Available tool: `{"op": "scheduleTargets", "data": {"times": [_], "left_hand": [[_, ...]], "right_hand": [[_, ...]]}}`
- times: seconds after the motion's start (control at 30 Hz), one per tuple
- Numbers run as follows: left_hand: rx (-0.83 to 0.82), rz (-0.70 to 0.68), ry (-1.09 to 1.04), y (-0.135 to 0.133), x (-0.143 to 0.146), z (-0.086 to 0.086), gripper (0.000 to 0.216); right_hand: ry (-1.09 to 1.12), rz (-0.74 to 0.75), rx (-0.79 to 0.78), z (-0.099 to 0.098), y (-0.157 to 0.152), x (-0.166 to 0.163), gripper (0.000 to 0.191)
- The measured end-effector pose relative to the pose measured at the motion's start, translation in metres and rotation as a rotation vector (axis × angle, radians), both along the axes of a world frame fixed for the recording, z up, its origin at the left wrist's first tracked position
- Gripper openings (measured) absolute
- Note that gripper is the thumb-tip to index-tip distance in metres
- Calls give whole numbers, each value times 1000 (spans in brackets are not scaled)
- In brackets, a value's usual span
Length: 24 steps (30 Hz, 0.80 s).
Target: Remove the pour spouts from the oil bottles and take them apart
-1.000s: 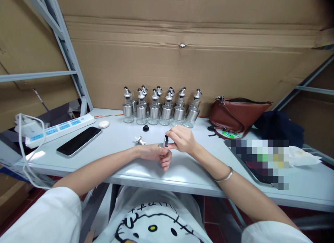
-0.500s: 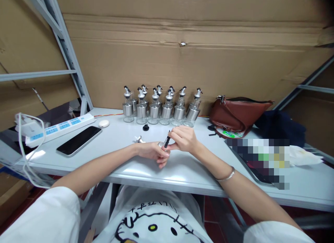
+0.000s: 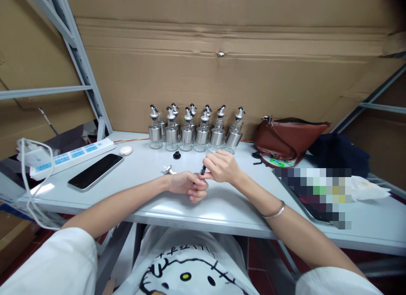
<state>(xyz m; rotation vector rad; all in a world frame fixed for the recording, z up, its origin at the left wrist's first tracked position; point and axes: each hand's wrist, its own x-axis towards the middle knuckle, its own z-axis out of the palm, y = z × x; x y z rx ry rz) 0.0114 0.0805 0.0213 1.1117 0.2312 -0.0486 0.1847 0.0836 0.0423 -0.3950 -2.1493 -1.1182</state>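
My left hand [image 3: 190, 187] is closed around a small silver-and-black pourer spout [image 3: 202, 170], mostly hidden by the fingers. From the right, my right hand [image 3: 222, 166] pinches the black part of that same spout, its fingers meeting the left thumb. Just beyond my left wrist, a loose silver pourer piece [image 3: 170, 170] lies on the table. A round black stopper [image 3: 176, 155] sits farther back. Behind it stand several glass bottles with steel sleeves [image 3: 187, 135], many topped with silver pourers that have black flaps.
At the left lie a black-screened phone [image 3: 95, 171], a white power strip [image 3: 74, 157] and a round white case [image 3: 126, 151]. A brown leather bag [image 3: 287, 138] stands at the back right. Cardboard [image 3: 222, 83] walls off the rear of the grey table [image 3: 177, 214].
The spout's black part has sunk lower between my hands, so less of it shows. My right hand has shifted slightly left, and my left fingers have curled around more.
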Motion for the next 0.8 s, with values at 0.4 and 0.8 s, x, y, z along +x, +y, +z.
{"op": "scheduleTargets", "data": {"times": [0.4,0.8], "left_hand": [[40,14,-20,-1,-1,-1,40],[197,118,-40,-1,0,-6,49]], "right_hand": [[56,41,19,0,-2,-1,55],[57,136,-65,-1,-3,-2,57]]}}
